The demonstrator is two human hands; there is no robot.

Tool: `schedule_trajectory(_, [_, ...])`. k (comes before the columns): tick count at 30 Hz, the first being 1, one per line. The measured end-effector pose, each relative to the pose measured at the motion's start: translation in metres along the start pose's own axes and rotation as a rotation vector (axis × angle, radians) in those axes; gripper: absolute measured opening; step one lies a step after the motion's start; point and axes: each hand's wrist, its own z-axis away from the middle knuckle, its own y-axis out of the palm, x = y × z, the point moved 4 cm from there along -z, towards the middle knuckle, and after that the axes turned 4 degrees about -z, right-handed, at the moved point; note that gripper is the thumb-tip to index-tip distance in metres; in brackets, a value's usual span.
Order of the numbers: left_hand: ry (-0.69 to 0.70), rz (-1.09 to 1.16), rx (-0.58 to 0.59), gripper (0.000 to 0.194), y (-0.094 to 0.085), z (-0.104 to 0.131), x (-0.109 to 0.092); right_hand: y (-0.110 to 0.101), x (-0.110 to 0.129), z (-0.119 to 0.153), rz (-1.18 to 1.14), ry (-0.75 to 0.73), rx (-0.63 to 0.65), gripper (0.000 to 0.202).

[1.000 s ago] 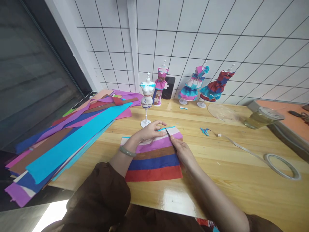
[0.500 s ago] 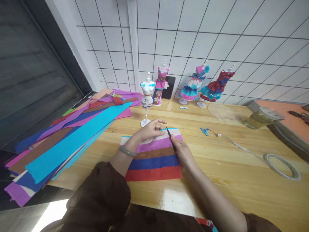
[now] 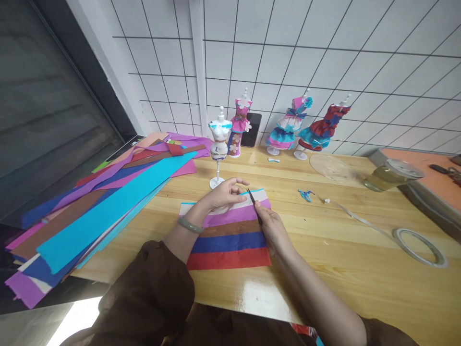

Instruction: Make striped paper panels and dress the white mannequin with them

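A striped sheet [image 3: 230, 241] in white, purple, brown, blue and red, with a thin cyan top edge, lies on the wooden table. Over its upper part is my left hand [image 3: 227, 192], fingers apart and curved, the fingertips close to the cyan edge. Dark tweezers [image 3: 251, 196] point up and left from my right hand [image 3: 271, 221], which grips them over the sheet's right side. Their tips are near my left fingertips; whether they pinch anything is too small to tell. Behind my left hand stands a white mannequin [image 3: 219, 139] with cyan trim at the chest.
Coloured strips [image 3: 118, 202] are heaped at left. Dressed mannequins [image 3: 239, 120] and a phone [image 3: 252, 129] stand by the tiled wall. On the right are a tape roll [image 3: 399, 235], a glass cup [image 3: 392, 174] and a small blue scrap [image 3: 306, 195].
The sheet's upper right corner has lifted or shifted slightly upward and left. Both hands and the tweezers stay almost in place.
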Motion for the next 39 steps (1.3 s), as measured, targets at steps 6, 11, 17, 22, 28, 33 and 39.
schedule_trajectory(6, [0.003, 0.003, 0.012, 0.05, 0.0, 0.0, 0.0, 0.0, -0.002, -0.001, -0.026, 0.013, 0.004, 0.029])
schedule_trajectory(11, [0.003, -0.028, 0.02, 0.05, -0.001, 0.0, 0.0, -0.003, -0.003, -0.001, -0.01, -0.007, -0.011, 0.03])
schedule_trajectory(17, [0.001, -0.096, 0.016, 0.048, -0.001, 0.001, 0.0, -0.008, 0.0, -0.002, -0.015, 0.001, -0.043, 0.033])
schedule_trajectory(22, [-0.008, -0.196, -0.023, 0.044, -0.004, 0.0, 0.003, -0.007, 0.022, 0.011, -0.002, -0.009, 0.047, 0.037])
schedule_trajectory(28, [-0.002, -0.513, -0.155, 0.037, -0.019, -0.001, 0.004, -0.053, 0.054, 0.026, 0.278, -0.068, 0.019, 0.049])
schedule_trajectory(33, [-0.016, -0.596, -0.19, 0.04, -0.032, 0.012, -0.013, -0.13, 0.067, 0.019, 1.196, -0.212, -0.318, 0.048])
schedule_trajectory(39, [-0.044, -0.609, -0.212, 0.041, -0.056, 0.043, -0.043, -0.174, 0.052, 0.016, 1.771, -0.242, -0.415, 0.043])
